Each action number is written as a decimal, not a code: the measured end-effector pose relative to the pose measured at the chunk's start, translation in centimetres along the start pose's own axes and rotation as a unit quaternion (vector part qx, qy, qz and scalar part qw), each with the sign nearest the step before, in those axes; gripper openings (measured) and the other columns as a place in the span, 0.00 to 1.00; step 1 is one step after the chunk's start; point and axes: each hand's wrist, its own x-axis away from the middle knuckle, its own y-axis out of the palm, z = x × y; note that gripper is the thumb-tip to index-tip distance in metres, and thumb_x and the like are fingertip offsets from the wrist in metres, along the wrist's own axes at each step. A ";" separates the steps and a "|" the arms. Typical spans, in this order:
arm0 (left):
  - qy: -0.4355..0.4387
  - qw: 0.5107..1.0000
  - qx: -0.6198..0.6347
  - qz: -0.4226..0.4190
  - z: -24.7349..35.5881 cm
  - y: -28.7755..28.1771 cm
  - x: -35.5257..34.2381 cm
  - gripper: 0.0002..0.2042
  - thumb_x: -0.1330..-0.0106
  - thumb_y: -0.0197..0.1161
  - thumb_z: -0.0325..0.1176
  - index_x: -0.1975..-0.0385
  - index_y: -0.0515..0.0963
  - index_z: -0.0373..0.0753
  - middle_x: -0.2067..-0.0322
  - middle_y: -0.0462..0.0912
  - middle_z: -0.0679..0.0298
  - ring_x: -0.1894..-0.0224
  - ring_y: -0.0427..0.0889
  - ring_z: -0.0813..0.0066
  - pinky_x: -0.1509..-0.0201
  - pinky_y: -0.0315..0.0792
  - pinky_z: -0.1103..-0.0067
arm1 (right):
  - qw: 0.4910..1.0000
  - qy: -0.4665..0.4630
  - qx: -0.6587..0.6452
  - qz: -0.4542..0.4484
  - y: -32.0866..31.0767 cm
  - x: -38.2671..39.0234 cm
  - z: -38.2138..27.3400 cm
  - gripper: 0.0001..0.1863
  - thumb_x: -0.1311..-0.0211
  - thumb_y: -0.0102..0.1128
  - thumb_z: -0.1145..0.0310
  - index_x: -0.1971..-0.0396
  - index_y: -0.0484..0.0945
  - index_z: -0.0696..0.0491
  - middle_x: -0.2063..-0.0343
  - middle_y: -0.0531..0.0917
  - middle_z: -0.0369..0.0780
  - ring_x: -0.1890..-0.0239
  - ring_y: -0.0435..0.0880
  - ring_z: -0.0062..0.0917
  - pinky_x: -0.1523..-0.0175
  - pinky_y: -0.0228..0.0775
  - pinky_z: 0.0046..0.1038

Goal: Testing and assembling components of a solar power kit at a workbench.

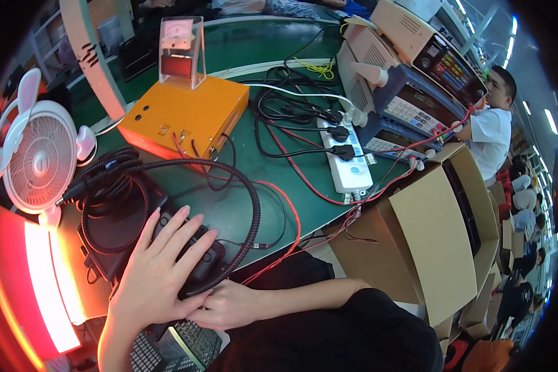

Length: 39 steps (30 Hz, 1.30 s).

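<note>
My left hand (158,266) lies over a black device with buttons (195,251), fingers stretched out and apart across it. Below that device my right hand (232,304) is closed, its fingertips tucked under the left thumb; whatever they pinch is hidden. A thick ribbed black cable (254,211) arcs around the device from a coil (115,204) at the left. That coil rests on a dark box (99,248) beside my left fingers. A thin black lead with a small connector (260,245) lies to the right of the device.
An orange box (186,118) carries a panel meter in a clear stand (178,37). A white fan (40,158) stands left, above a glowing light (53,285). A white power strip (347,161), stacked instruments (409,102) and an open carton (434,242) are right. A person (493,124) is beyond.
</note>
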 end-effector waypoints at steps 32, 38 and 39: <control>0.046 0.996 0.062 0.051 -1.2 1.3 -0.9 0.28 0.58 0.65 0.50 0.59 0.71 0.38 0.65 0.70 0.61 0.57 0.69 0.64 0.46 0.57 0.60 | 0.911 0.088 -0.368 -0.166 -4.1 0.4 -0.5 0.14 0.60 0.58 0.82 0.68 0.72 0.60 0.76 0.79 0.40 0.78 0.77 0.31 0.75 0.70 0.29; 0.059 0.995 0.051 0.054 -1.4 1.6 -0.6 0.26 0.54 0.64 0.49 0.60 0.71 0.36 0.67 0.69 0.60 0.56 0.69 0.65 0.46 0.58 0.62 | 0.916 0.064 -0.285 -0.275 -9.2 -1.9 -1.2 0.21 0.48 0.58 0.67 0.53 0.70 0.59 0.72 0.77 0.43 0.71 0.77 0.33 0.64 0.70 0.31; 0.046 0.996 0.049 0.056 -1.4 1.7 -0.5 0.26 0.54 0.64 0.49 0.60 0.71 0.36 0.67 0.69 0.60 0.56 0.69 0.65 0.46 0.58 0.62 | 0.928 0.066 -0.189 -0.313 -10.5 -1.6 -0.6 0.25 0.47 0.57 0.65 0.49 0.67 0.57 0.68 0.79 0.43 0.66 0.78 0.34 0.59 0.70 0.32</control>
